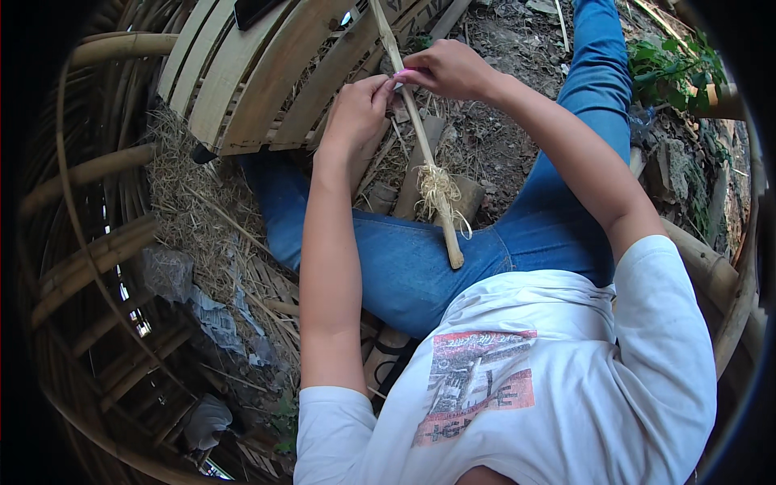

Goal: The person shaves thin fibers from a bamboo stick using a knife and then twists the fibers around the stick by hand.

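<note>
A pale wooden stick (423, 144) runs from the upper edge of the view down to the person's lap, its lower end against the blue jeans (380, 259). A tangled tuft of straw-like fibre (437, 191) is wrapped around it near that end. Higher up, the left hand (356, 115) and right hand (449, 69) meet at the stick, the fingers of each pressed together at the tips; a pink spot shows there, too small to identify, and I cannot tell whether they pinch anything thin.

Just beyond is a slatted wooden panel (279, 73) with a dark object (252, 11) on it; dark printed lettering marks 1 slat near the upper edge. Short wood pieces (465, 198) lie under the stick. The white T-shirt (566, 347) carries a red-and-dark printed block (477, 384) of partly creased lettering. Farther left lie loose straw (182, 174) and crumpled plastic (167, 271); a leafy plant (675, 69) grows at right.
</note>
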